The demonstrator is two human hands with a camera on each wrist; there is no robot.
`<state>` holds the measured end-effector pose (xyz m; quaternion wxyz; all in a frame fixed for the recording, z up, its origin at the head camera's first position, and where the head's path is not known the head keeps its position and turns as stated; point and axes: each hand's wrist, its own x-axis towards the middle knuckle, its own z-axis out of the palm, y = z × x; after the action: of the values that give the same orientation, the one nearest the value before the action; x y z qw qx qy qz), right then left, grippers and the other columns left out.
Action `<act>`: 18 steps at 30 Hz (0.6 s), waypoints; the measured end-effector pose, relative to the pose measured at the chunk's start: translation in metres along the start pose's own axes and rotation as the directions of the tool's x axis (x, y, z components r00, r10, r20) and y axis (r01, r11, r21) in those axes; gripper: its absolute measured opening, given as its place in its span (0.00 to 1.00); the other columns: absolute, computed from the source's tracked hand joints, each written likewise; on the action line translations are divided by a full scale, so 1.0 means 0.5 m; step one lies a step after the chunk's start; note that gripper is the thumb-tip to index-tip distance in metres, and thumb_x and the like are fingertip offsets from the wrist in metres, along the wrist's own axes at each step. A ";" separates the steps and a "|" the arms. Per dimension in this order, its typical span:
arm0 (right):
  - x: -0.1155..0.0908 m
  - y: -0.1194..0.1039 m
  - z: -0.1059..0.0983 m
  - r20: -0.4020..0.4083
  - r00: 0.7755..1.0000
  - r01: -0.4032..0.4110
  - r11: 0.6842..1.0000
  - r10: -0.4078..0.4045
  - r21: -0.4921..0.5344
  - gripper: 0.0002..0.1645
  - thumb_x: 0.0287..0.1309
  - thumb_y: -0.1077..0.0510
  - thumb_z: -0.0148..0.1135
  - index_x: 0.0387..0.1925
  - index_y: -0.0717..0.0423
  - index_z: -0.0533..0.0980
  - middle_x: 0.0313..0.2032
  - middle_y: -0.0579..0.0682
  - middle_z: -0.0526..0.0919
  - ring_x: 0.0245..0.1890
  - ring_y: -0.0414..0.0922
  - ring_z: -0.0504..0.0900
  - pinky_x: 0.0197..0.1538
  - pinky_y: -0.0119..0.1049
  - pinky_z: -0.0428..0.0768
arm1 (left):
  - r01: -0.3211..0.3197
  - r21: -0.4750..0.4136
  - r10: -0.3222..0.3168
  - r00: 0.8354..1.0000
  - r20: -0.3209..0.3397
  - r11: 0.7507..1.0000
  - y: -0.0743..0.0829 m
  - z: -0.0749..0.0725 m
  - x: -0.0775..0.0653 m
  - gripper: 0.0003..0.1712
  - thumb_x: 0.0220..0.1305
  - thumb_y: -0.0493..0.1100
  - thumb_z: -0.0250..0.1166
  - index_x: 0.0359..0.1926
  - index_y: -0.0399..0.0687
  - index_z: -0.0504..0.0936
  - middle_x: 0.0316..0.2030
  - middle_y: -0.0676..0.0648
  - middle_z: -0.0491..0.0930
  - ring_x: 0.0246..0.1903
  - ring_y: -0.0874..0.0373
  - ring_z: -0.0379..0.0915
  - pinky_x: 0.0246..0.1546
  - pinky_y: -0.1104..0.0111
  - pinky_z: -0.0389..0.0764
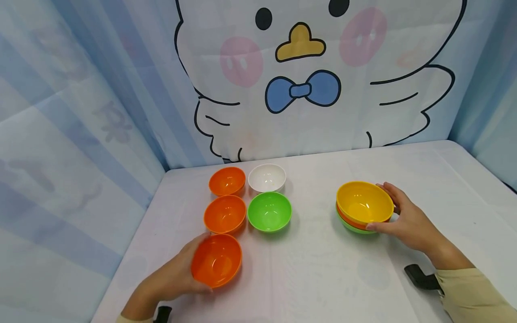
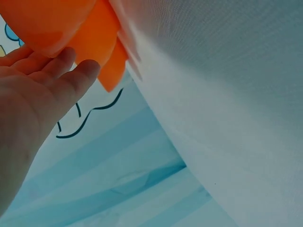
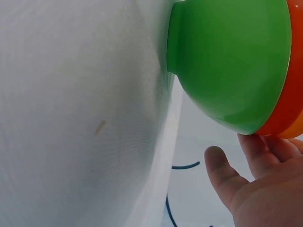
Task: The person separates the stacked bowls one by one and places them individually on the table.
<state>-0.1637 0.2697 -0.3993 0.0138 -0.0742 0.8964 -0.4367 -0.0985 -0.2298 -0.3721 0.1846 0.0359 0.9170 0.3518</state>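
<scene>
On the left, my left hand [image 1: 179, 271] grips the nearest orange bowl [image 1: 218, 261] from its left side, with the thumb by the front rim and the fingers behind. The left wrist view shows the fingertips against that bowl's outer wall. My right hand [image 1: 409, 224] holds the right side of a stack, thumb and fingers at the rim of its top yellow bowl [image 1: 365, 202]. Under the yellow one sit an orange bowl [image 3: 296, 61] and, lowest, a green bowl [image 3: 232, 61], whose foot meets the cloth in the right wrist view.
Two more orange bowls, a middle one [image 1: 225, 214] and a far one [image 1: 227, 181], line up beyond the left hand's bowl. Beside them stand a single green bowl [image 1: 269, 212] and a white bowl [image 1: 267, 178]. A cartoon-printed curtain [image 1: 299, 130] rises behind the white-covered table [image 1: 315, 269].
</scene>
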 end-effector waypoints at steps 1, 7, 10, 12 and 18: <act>0.000 0.000 0.000 0.000 1.000 0.000 1.000 0.000 0.001 0.71 0.52 0.50 0.77 0.77 0.66 0.35 0.75 0.70 0.47 0.65 0.75 0.57 0.60 0.74 0.61 | 0.007 0.004 -0.007 1.000 -0.010 1.000 0.001 -0.001 0.000 0.70 0.34 0.51 0.87 0.76 0.44 0.55 0.69 0.42 0.64 0.62 0.44 0.64 0.53 0.44 0.78; -0.001 0.000 -0.001 0.005 1.000 -0.008 1.000 0.008 0.002 0.71 0.53 0.49 0.76 0.77 0.66 0.34 0.75 0.70 0.46 0.65 0.74 0.57 0.59 0.74 0.61 | -0.006 0.025 0.008 0.998 -0.067 1.000 0.010 -0.007 0.000 0.65 0.36 0.53 0.85 0.75 0.47 0.60 0.69 0.42 0.65 0.63 0.43 0.64 0.55 0.42 0.75; -0.002 0.001 -0.001 0.009 1.000 -0.011 1.000 0.011 0.003 0.72 0.53 0.49 0.76 0.77 0.65 0.34 0.75 0.69 0.46 0.65 0.74 0.57 0.59 0.74 0.61 | -0.059 0.029 0.061 0.996 -0.071 0.998 0.017 -0.011 -0.003 0.64 0.39 0.52 0.85 0.75 0.48 0.60 0.70 0.42 0.63 0.65 0.41 0.62 0.58 0.40 0.72; -0.002 0.001 -0.001 0.010 1.000 -0.012 1.000 0.012 0.002 0.72 0.53 0.49 0.76 0.77 0.65 0.34 0.75 0.69 0.45 0.65 0.75 0.57 0.59 0.74 0.61 | -0.099 0.027 0.101 0.992 -0.069 0.995 0.026 -0.013 -0.004 0.63 0.40 0.51 0.84 0.75 0.48 0.59 0.70 0.41 0.62 0.66 0.41 0.61 0.59 0.40 0.70; -0.001 -0.001 0.000 0.020 1.000 -0.017 1.000 0.017 0.004 0.72 0.53 0.49 0.76 0.77 0.65 0.34 0.75 0.70 0.45 0.66 0.75 0.56 0.60 0.74 0.60 | -0.239 0.008 0.239 0.970 -0.049 0.971 0.084 -0.018 -0.004 0.61 0.44 0.49 0.83 0.76 0.48 0.58 0.71 0.42 0.61 0.64 0.41 0.62 0.58 0.40 0.72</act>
<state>-0.1630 0.2698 -0.3990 0.0269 -0.0709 0.8959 -0.4378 -0.1024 -0.2042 -0.3376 0.1178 0.1376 0.9106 0.3715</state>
